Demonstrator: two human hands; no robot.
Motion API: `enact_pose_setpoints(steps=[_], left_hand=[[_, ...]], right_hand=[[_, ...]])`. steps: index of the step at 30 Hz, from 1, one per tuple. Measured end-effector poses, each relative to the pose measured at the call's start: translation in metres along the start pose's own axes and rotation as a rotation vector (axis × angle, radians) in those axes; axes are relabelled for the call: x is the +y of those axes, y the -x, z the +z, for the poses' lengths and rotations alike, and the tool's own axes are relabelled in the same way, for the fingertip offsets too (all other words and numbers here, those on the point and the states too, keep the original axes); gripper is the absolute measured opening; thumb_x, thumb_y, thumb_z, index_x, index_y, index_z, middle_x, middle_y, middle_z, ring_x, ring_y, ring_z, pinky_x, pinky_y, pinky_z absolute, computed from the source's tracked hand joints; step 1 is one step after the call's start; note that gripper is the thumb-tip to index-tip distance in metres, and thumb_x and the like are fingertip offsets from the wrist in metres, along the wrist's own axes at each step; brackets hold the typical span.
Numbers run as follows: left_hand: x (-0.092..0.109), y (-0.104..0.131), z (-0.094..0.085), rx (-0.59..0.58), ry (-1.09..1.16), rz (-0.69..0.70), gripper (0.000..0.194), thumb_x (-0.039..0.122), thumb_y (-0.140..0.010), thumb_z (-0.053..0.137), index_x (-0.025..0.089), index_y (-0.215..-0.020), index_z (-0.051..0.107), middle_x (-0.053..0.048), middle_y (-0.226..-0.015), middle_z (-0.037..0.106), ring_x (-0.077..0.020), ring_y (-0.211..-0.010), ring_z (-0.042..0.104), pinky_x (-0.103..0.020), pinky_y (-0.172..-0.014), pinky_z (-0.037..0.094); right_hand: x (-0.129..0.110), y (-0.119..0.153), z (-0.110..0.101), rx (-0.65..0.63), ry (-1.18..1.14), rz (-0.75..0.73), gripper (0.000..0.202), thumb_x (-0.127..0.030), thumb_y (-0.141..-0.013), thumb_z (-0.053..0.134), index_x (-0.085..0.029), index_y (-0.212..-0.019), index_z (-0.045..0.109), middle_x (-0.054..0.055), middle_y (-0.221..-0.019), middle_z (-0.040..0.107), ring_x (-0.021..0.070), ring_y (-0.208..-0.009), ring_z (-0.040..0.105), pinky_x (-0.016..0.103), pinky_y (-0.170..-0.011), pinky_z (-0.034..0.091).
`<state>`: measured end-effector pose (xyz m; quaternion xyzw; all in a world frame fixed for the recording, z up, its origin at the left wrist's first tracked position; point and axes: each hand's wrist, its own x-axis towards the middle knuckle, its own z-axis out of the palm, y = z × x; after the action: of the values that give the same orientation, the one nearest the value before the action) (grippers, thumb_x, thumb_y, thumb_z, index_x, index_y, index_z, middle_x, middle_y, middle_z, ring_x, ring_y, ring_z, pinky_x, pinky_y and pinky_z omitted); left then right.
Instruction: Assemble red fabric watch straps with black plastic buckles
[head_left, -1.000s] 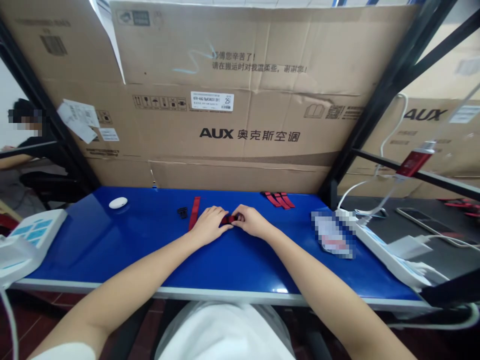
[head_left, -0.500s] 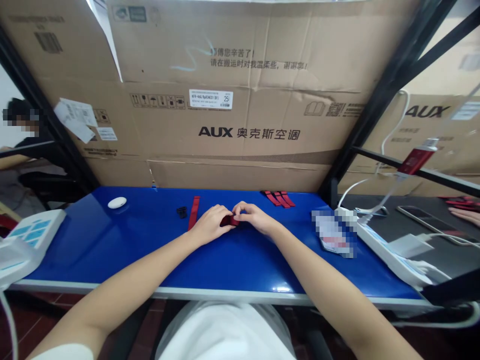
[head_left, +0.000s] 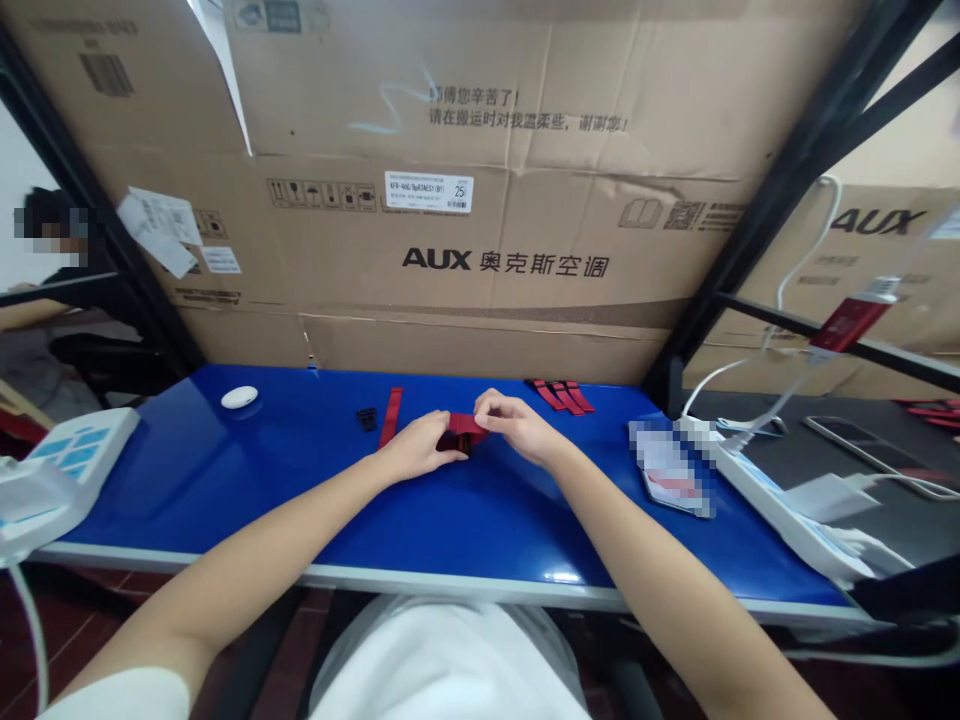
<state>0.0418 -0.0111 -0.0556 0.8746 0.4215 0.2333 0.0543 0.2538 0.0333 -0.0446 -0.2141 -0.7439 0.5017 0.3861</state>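
Note:
Over the middle of the blue table, a red strap [head_left: 463, 424] is stretched between my two hands, bent into a loop with a dark part beneath it. My left hand [head_left: 421, 448] is closed on its left side, thumb below and fingers above. My right hand [head_left: 514, 422] pinches its right end between thumb and fingertips. Just beyond my left hand lies another red strap [head_left: 391, 415], flat on the table. Small black buckle-like pieces [head_left: 366, 418] rest left of that strap. Several red straps with black ends [head_left: 564, 396] lie side by side near the back edge.
The blue table [head_left: 262, 480] backs onto a large cardboard sheet [head_left: 360, 340]. A white round object [head_left: 239, 397] lies at left, near a white power strip [head_left: 90, 470]. A blurred phone-like object [head_left: 671, 470] and another power strip [head_left: 780, 510] are at right. A person [head_left: 67, 240] sits far left.
My right hand has lifted slightly and drawn the strap's end up and right, so more of the red band shows between my hands. The view has shifted slightly.

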Motion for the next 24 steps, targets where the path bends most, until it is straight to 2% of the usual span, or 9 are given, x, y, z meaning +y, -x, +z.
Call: enact_pose_setpoints(steps=[2,5,8,10,13,16,20,22,24], left_hand=[[0.003,0.001,0.000,-0.016,0.105,-0.007,0.038,0.044,-0.082,0.067,0.019,-0.109,0.058,-0.010,-0.108,0.061,-0.0255,-0.102,0.058,-0.039,-0.091,0.046],[0.013,0.001,0.002,-0.026,0.153,-0.038,0.045,0.048,-0.087,0.059,0.019,-0.120,0.050,-0.013,-0.118,0.057,-0.0270,-0.107,0.054,-0.042,-0.094,0.043],[0.021,0.002,0.003,-0.061,0.215,-0.069,0.031,0.044,-0.098,0.036,0.018,-0.106,0.052,-0.010,-0.101,0.059,-0.0227,-0.093,0.055,-0.040,-0.089,0.044],[0.021,0.004,0.001,-0.121,0.329,-0.089,0.033,0.041,-0.100,0.027,0.019,-0.094,0.051,-0.005,-0.089,0.058,-0.0181,-0.081,0.055,-0.035,-0.082,0.045],[0.014,0.008,-0.007,-0.257,0.475,-0.151,0.034,0.046,-0.098,0.034,0.019,-0.087,0.050,-0.002,-0.084,0.057,-0.0144,-0.073,0.053,-0.029,-0.074,0.045],[0.007,0.010,-0.013,-0.299,0.646,-0.235,0.036,0.052,-0.095,0.039,0.018,-0.088,0.051,-0.001,-0.080,0.054,-0.0123,-0.067,0.050,-0.026,-0.065,0.042],[0.011,0.006,-0.013,-0.226,0.905,-0.305,0.047,0.058,-0.095,0.031,0.016,-0.093,0.052,0.000,-0.074,0.050,-0.0092,-0.055,0.042,-0.023,-0.051,0.034],[0.016,0.003,-0.013,-0.250,0.911,-0.289,0.049,0.058,-0.096,0.030,0.016,-0.098,0.055,0.000,-0.073,0.051,-0.0091,-0.053,0.041,-0.024,-0.050,0.034],[0.019,0.002,-0.014,-0.272,0.803,-0.255,0.046,0.056,-0.096,0.034,0.017,-0.103,0.058,0.000,-0.074,0.055,-0.0102,-0.054,0.043,-0.025,-0.052,0.037]], right_hand=[[-0.001,0.001,0.000,0.005,-0.154,0.031,0.020,-0.035,-0.080,0.068,-0.019,-0.073,0.058,-0.001,-0.076,0.052,0.0122,-0.068,0.047,0.028,-0.067,0.038],[-0.001,0.000,0.006,0.001,-0.283,0.060,0.024,-0.038,-0.078,0.072,-0.020,-0.076,0.058,-0.002,-0.071,0.056,0.0124,-0.065,0.052,0.028,-0.067,0.041],[-0.006,-0.002,0.007,0.057,-0.380,0.050,0.027,-0.038,-0.074,0.076,-0.020,-0.075,0.057,-0.002,-0.069,0.059,0.0135,-0.065,0.056,0.030,-0.068,0.044],[-0.014,-0.002,-0.001,0.157,-0.470,0.001,0.026,-0.035,-0.072,0.078,-0.020,-0.074,0.056,-0.002,-0.068,0.058,0.0123,-0.063,0.056,0.028,-0.065,0.045],[-0.029,0.002,-0.022,0.299,-0.632,-0.082,0.025,-0.031,-0.073,0.078,-0.021,-0.076,0.055,-0.005,-0.068,0.057,0.0087,-0.058,0.053,0.023,-0.058,0.044],[-0.037,0.006,-0.031,0.293,-0.671,-0.013,0.026,-0.031,-0.073,0.078,-0.021,-0.075,0.054,-0.005,-0.062,0.054,0.0076,-0.052,0.051,0.020,-0.049,0.040],[-0.024,0.004,-0.003,0.208,-0.519,0.179,0.032,-0.035,-0.066,0.082,-0.019,-0.072,0.056,-0.004,-0.055,0.056,0.0102,-0.048,0.055,0.022,-0.045,0.043],[-0.011,-0.001,0.016,0.196,-0.419,0.209,0.034,-0.038,-0.064,0.083,-0.018,-0.070,0.056,-0.002,-0.054,0.060,0.0126,-0.049,0.058,0.024,-0.045,0.045],[0.000,-0.005,0.028,0.152,-0.364,0.230,0.034,-0.041,-0.064,0.082,-0.017,-0.072,0.059,0.001,-0.056,0.062,0.0140,-0.050,0.060,0.026,-0.048,0.049]])
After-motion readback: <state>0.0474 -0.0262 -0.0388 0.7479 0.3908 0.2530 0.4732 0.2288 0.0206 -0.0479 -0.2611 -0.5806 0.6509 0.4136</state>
